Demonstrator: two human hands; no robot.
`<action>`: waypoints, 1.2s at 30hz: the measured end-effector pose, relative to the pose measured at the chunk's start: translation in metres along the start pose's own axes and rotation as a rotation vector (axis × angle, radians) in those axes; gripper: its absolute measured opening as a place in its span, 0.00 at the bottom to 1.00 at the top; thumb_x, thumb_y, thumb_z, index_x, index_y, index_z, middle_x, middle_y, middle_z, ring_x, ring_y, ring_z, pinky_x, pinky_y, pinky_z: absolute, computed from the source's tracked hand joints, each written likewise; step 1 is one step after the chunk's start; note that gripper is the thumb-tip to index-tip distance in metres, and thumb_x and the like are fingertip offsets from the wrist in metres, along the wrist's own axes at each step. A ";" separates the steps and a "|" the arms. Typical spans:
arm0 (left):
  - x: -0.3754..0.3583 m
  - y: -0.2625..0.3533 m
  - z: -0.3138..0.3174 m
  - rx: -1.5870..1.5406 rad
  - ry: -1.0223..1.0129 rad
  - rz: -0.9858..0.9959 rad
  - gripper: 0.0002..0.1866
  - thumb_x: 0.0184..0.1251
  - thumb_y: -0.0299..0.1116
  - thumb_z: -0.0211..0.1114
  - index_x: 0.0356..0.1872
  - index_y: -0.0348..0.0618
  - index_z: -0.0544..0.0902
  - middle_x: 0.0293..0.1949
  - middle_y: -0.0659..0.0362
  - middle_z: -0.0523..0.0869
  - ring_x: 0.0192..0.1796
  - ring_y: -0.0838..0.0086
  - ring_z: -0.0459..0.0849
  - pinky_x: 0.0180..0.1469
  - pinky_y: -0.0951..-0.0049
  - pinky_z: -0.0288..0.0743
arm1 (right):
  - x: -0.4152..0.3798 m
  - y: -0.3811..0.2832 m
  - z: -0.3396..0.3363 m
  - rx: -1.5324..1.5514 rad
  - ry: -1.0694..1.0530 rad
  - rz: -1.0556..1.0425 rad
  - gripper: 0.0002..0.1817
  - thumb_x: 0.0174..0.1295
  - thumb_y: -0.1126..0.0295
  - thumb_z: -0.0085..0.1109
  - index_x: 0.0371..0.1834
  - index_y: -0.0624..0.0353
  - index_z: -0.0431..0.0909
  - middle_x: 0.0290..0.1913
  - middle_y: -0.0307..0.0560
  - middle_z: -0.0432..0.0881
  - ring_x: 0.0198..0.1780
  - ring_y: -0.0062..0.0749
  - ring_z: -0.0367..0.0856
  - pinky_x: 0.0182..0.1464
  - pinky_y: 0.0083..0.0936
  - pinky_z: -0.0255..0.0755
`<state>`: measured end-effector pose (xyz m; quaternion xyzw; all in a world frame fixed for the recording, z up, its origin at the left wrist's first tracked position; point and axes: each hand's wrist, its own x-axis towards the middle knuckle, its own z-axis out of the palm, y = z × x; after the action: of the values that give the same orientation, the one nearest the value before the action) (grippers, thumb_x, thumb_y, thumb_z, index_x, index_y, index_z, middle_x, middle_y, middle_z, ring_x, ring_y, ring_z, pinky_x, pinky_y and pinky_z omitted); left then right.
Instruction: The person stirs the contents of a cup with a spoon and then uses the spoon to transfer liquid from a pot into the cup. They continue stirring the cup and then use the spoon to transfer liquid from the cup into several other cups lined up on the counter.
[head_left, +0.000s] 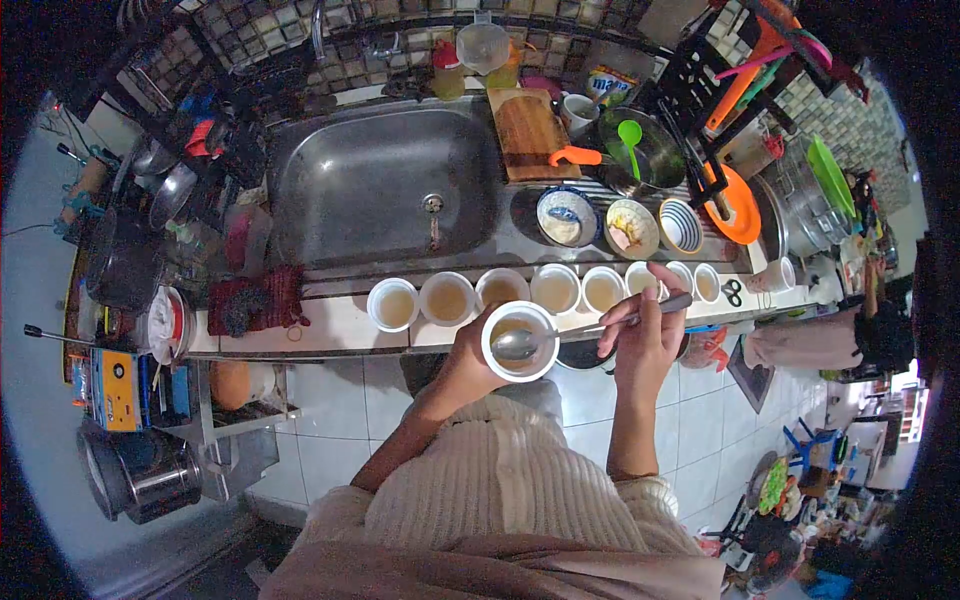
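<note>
My left hand (pixel 470 362) is wrapped round a white cup (pixel 541 370), held in front of the counter edge. In my right hand (pixel 648 345) is a metal spoon (pixel 515 345), its handle between the fingers and its bowl inside the cup. Yellowish liquid shows in the cup beside the spoon bowl. Behind the held cup stands a row of several white cups (pixel 447 299) with cloudy, pale brown liquid. My fingers hide part of the cups at the right of the row.
Behind the cups is a steel sink (pixel 385 180). Bowls (pixel 631 228), a wooden board (pixel 527 135), a pot (pixel 665 150) with a green spoon and an orange plate (pixel 738 205) stand to its right. Scissors (pixel 733 292) lie near the row's right end. Another person (pixel 810 340) is at the right.
</note>
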<state>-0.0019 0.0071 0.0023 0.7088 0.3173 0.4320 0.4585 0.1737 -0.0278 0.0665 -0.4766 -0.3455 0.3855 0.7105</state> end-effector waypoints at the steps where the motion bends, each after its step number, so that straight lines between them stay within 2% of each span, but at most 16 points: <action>1: 0.000 0.001 0.000 0.001 0.000 -0.001 0.28 0.36 0.29 0.75 0.43 0.39 0.73 0.39 0.54 0.81 0.42 0.69 0.80 0.45 0.72 0.73 | 0.000 0.000 0.000 0.001 0.000 0.001 0.15 0.66 0.67 0.37 0.53 0.61 0.55 0.19 0.53 0.74 0.10 0.29 0.68 0.12 0.19 0.65; 10: -0.001 -0.001 0.002 -0.024 -0.012 -0.017 0.28 0.36 0.29 0.75 0.44 0.38 0.73 0.40 0.56 0.81 0.42 0.70 0.80 0.45 0.72 0.72 | -0.008 -0.012 0.001 -0.008 0.049 -0.104 0.18 0.66 0.66 0.38 0.56 0.60 0.52 0.19 0.53 0.75 0.11 0.29 0.70 0.12 0.18 0.66; 12: -0.001 0.002 0.002 -0.045 -0.021 -0.057 0.29 0.36 0.30 0.75 0.44 0.39 0.73 0.40 0.56 0.81 0.43 0.70 0.80 0.46 0.71 0.72 | -0.017 -0.017 0.005 -0.006 0.001 -0.204 0.15 0.66 0.64 0.38 0.51 0.62 0.60 0.21 0.52 0.76 0.14 0.29 0.74 0.16 0.21 0.70; 13: -0.001 0.002 0.003 -0.046 -0.022 -0.057 0.29 0.36 0.30 0.75 0.44 0.39 0.73 0.40 0.56 0.81 0.43 0.70 0.80 0.46 0.71 0.72 | -0.020 -0.015 0.003 -0.006 0.002 -0.205 0.15 0.66 0.64 0.38 0.51 0.62 0.60 0.21 0.52 0.76 0.14 0.29 0.74 0.16 0.21 0.70; 15: -0.001 0.001 0.004 -0.032 0.008 -0.020 0.31 0.34 0.30 0.76 0.45 0.39 0.73 0.41 0.56 0.80 0.44 0.69 0.80 0.47 0.71 0.72 | -0.022 -0.011 -0.001 -0.226 -0.327 -0.433 0.11 0.63 0.69 0.45 0.44 0.62 0.68 0.21 0.51 0.76 0.19 0.31 0.76 0.18 0.21 0.71; 16: -0.001 0.001 0.005 -0.033 0.005 -0.017 0.31 0.34 0.30 0.76 0.45 0.39 0.73 0.41 0.56 0.80 0.44 0.69 0.80 0.47 0.71 0.72 | -0.021 -0.014 -0.001 -0.227 -0.324 -0.436 0.11 0.63 0.69 0.45 0.44 0.62 0.68 0.21 0.51 0.76 0.19 0.31 0.76 0.18 0.21 0.71; 18: -0.001 -0.002 0.005 -0.010 0.010 -0.004 0.31 0.34 0.30 0.76 0.45 0.38 0.73 0.41 0.56 0.80 0.44 0.70 0.79 0.47 0.70 0.71 | -0.015 -0.034 0.003 -0.799 -0.525 -0.733 0.04 0.53 0.72 0.57 0.27 0.61 0.76 0.23 0.50 0.77 0.24 0.32 0.78 0.24 0.23 0.72; 19: -0.002 -0.004 0.006 -0.010 0.010 0.001 0.31 0.34 0.30 0.76 0.45 0.38 0.73 0.41 0.56 0.80 0.44 0.70 0.79 0.47 0.70 0.71 | -0.019 -0.048 0.013 -0.839 -0.542 -0.574 0.05 0.43 0.74 0.64 0.17 0.60 0.76 0.25 0.46 0.78 0.26 0.32 0.78 0.28 0.22 0.71; 20: -0.002 -0.006 0.008 -0.043 0.010 -0.008 0.32 0.33 0.30 0.76 0.45 0.38 0.72 0.41 0.56 0.80 0.44 0.69 0.79 0.47 0.70 0.71 | -0.017 -0.046 0.011 -0.840 -0.540 -0.578 0.05 0.43 0.74 0.64 0.17 0.60 0.76 0.25 0.46 0.78 0.26 0.32 0.78 0.28 0.22 0.71; 22: -0.003 -0.007 0.009 -0.075 0.007 -0.012 0.32 0.33 0.30 0.76 0.46 0.38 0.72 0.41 0.55 0.80 0.44 0.69 0.79 0.47 0.70 0.71 | -0.012 -0.041 0.007 -0.910 -0.671 -0.634 0.08 0.42 0.70 0.63 0.28 0.53 0.78 0.30 0.39 0.77 0.28 0.31 0.78 0.25 0.26 0.70; 23: -0.002 -0.006 0.008 -0.075 -0.010 -0.022 0.32 0.33 0.30 0.76 0.46 0.38 0.72 0.41 0.55 0.80 0.44 0.69 0.79 0.47 0.70 0.71 | -0.010 -0.042 0.011 -0.901 -0.700 -0.667 0.09 0.40 0.71 0.63 0.28 0.52 0.78 0.29 0.36 0.77 0.26 0.30 0.77 0.23 0.26 0.69; 27: 0.002 -0.008 0.006 -0.113 0.002 -0.079 0.32 0.33 0.31 0.77 0.45 0.38 0.73 0.40 0.55 0.80 0.43 0.69 0.79 0.46 0.70 0.72 | -0.007 -0.036 0.017 -0.850 -0.846 -0.691 0.11 0.39 0.73 0.62 0.30 0.50 0.80 0.26 0.36 0.76 0.24 0.30 0.76 0.22 0.25 0.69; 30: 0.003 -0.014 0.003 -0.059 0.039 -0.037 0.29 0.34 0.31 0.76 0.43 0.38 0.74 0.40 0.55 0.80 0.43 0.70 0.79 0.45 0.70 0.72 | -0.002 -0.043 0.016 -0.773 -0.903 -0.669 0.10 0.40 0.73 0.62 0.30 0.50 0.79 0.26 0.36 0.76 0.23 0.30 0.76 0.22 0.26 0.68; 34: 0.002 -0.005 0.001 -0.130 -0.044 -0.083 0.30 0.38 0.29 0.74 0.46 0.40 0.70 0.42 0.58 0.77 0.45 0.71 0.76 0.47 0.69 0.70 | 0.005 -0.044 0.013 -0.891 -0.838 -0.580 0.11 0.40 0.73 0.61 0.30 0.51 0.79 0.27 0.37 0.77 0.24 0.30 0.76 0.23 0.26 0.69; 36: 0.003 -0.009 0.004 -0.158 -0.046 -0.066 0.31 0.37 0.29 0.75 0.46 0.40 0.70 0.42 0.58 0.77 0.45 0.71 0.76 0.48 0.69 0.69 | 0.007 -0.040 0.021 -0.910 -0.726 -0.654 0.04 0.45 0.68 0.64 0.23 0.54 0.80 0.25 0.36 0.80 0.26 0.25 0.79 0.25 0.19 0.69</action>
<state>0.0029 0.0114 -0.0055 0.6693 0.2947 0.4241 0.5342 0.1676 -0.0231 0.1110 -0.4397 -0.8176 0.1021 0.3574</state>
